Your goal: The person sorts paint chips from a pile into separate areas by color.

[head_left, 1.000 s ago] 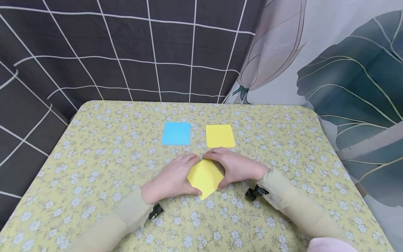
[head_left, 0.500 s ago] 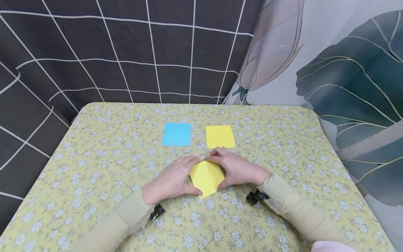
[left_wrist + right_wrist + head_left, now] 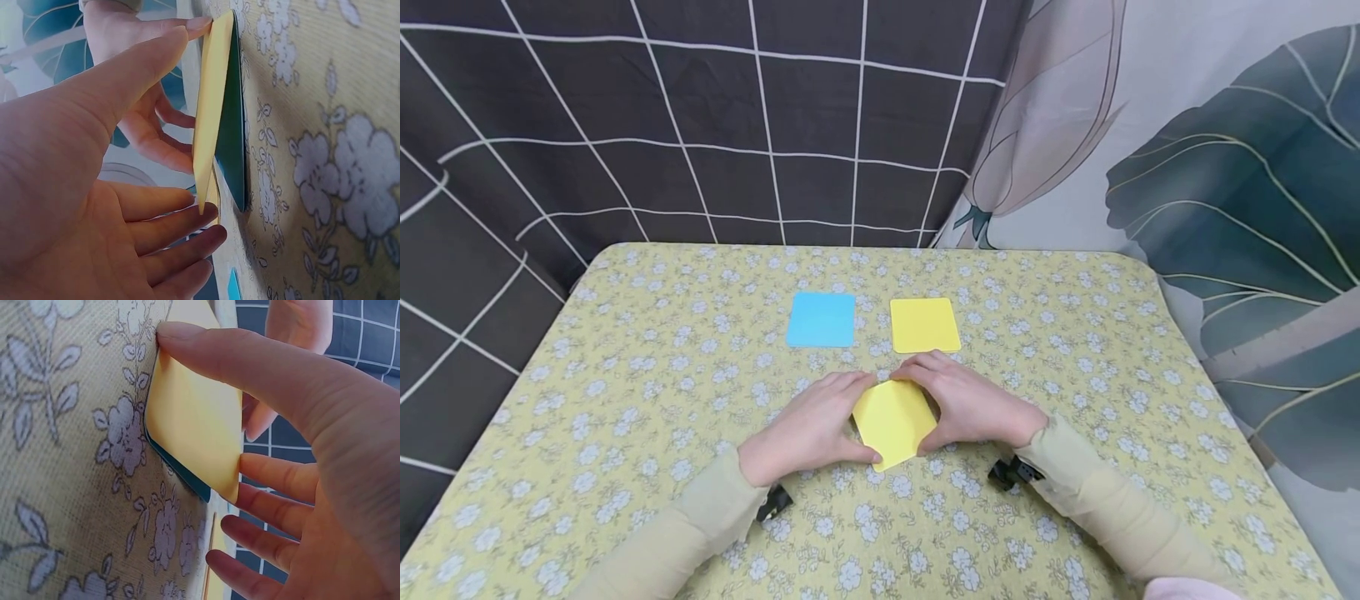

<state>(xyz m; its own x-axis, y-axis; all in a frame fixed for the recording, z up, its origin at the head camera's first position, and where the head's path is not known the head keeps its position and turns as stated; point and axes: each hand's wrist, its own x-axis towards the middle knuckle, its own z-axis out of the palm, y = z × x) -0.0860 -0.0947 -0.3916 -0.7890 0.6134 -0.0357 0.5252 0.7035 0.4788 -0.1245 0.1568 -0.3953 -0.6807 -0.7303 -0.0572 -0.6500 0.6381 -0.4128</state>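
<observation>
Both hands hold a yellow card (image 3: pixel 893 423) between them, near the middle of the table. My left hand (image 3: pixel 816 425) has its thumb at the card's near corner and its fingertips at the far left edge. With thumb on the near right edge and fingers at the far edge, my right hand (image 3: pixel 966 404) grips the other side. In the left wrist view, the yellow card (image 3: pixel 214 100) tilts away from a dark blue-green layer (image 3: pixel 233 137) beneath it. That layer (image 3: pixel 181 472) also shows under the card in the right wrist view; whether the two are joined I cannot tell.
Beyond the hands lie a blue square card (image 3: pixel 821 320) and, to its right, another yellow square card (image 3: pixel 925 325). A flowered yellow cloth (image 3: pixel 647 400) covers the table. Dark gridded fabric (image 3: pixel 700 108) hangs behind, and a leaf-patterned curtain (image 3: pixel 1240 208) hangs at the right.
The held yellow card has turned slightly and shifted a little to the right between the hands. The right fingers have moved slightly right; the two cards beyond have stayed put.
</observation>
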